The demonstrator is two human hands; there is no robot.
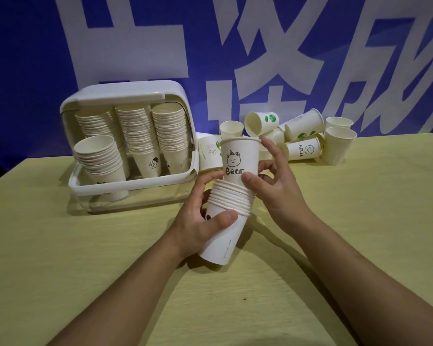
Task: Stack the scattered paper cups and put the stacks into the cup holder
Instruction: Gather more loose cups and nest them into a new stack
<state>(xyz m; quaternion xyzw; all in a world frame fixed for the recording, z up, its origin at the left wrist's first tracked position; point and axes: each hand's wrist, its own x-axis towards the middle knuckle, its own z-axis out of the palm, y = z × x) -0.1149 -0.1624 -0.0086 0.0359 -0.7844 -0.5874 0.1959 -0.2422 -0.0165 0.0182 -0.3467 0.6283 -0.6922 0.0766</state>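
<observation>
My left hand (pixel 200 221) grips a stack of white paper cups (pixel 223 236) held tilted above the table, rims up. My right hand (pixel 273 181) holds a cup printed "Bear" (pixel 239 158), its base sunk into the top of that stack. The white cup holder (pixel 133 193) stands at the left with its lid raised. Three tall stacks (pixel 138 136) fill its back, and a shorter stack (pixel 100 163) leans at its front left. Several loose cups (pixel 303 136) lie scattered behind my hands, some upright, some on their sides.
The yellow-green table (pixel 360 221) runs from the holder to the right edge. A blue banner with large white characters (pixel 210 58) hangs close behind the cups. A loose cup (pixel 209 151) lies between the holder and my hands.
</observation>
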